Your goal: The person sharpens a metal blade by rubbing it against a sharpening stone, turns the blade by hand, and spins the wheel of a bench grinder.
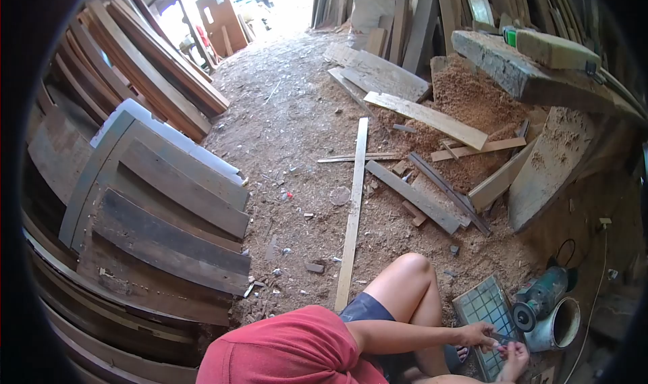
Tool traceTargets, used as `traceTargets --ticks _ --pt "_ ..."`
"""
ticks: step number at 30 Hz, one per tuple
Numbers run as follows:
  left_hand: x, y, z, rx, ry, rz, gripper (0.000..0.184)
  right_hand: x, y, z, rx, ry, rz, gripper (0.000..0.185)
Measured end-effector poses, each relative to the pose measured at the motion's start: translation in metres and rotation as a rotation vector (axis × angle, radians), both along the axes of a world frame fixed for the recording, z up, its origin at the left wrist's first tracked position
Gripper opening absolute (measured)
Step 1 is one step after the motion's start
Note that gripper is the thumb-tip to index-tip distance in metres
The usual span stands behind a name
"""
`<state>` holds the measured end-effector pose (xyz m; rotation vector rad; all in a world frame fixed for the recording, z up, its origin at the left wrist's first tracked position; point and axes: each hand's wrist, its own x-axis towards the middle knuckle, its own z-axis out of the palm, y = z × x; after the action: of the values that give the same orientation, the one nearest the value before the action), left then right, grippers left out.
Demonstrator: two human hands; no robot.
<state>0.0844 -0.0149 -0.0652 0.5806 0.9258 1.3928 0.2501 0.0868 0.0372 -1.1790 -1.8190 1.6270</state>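
Observation:
Both of my hands are together at the lower right, above a framed panel with a dark grid. My left hand is closed on a small dark flat piece; its exact kind is too small to make out. Close below it, my right hand has its fingers pinched at the near end of the same piece. A green angle grinder with a round disc lies just right of the panel. It rests against an open white cylindrical container.
A long pale wooden strip lies on the dusty floor ahead. Boards and offcuts lie by a sawdust heap. A thick slab overhangs at the right. Stacked planks line the left. A thin cord runs at far right.

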Motion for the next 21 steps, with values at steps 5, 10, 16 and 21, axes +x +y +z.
traceTargets --ticks 5,10,16,21 --pt "-0.015 -0.007 -0.038 -0.005 0.073 0.219 0.022 -0.018 -0.002 -0.084 -0.359 0.157 -0.127 0.017" --pt "-0.02 -0.015 -0.033 -0.083 0.151 0.129 0.02 -0.034 -0.004 -0.091 -0.202 0.09 -0.016 0.023" --pt "-0.02 -0.009 -0.048 -0.167 0.152 0.197 0.025 -0.039 -0.021 -0.092 -0.342 0.18 -0.182 0.027" --pt "-0.016 -0.007 -0.046 -0.17 0.067 0.211 0.026 -0.03 -0.011 -0.119 -0.101 0.095 -0.038 0.034"
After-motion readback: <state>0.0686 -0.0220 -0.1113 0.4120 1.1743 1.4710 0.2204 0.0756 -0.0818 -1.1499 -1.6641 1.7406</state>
